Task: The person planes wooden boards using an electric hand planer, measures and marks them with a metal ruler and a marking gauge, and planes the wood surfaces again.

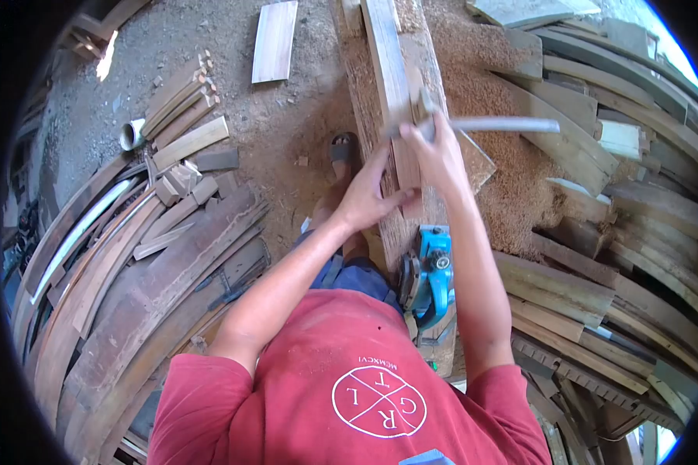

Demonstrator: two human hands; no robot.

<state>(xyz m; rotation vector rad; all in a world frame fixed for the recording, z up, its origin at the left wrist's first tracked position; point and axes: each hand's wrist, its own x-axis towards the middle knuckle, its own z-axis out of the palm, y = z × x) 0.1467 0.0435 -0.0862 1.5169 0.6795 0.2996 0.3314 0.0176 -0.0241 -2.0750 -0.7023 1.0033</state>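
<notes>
My right hand (440, 159) is closed around what looks like a try square. Its grey metal blade (512, 124) points to the right and is blurred, and its stock is partly hidden by my fingers. Below it, my left hand (372, 190) grips the sides of a short wooden piece (406, 167), with the thumb across its near end. The piece lies along a rough wooden bench plank (397, 226), in line with a longer wooden board (388, 58). Close to my right forearm, a blue electric planer (434, 271) rests at the plank's near end.
Wood shavings (481, 101) cover the ground right of the plank. Stacked boards (566, 291) fill the right side, and more timber (147, 302) lies at the left. A flat board (274, 43) lies on the ground ahead. A pipe (132, 135) sits by some sticks.
</notes>
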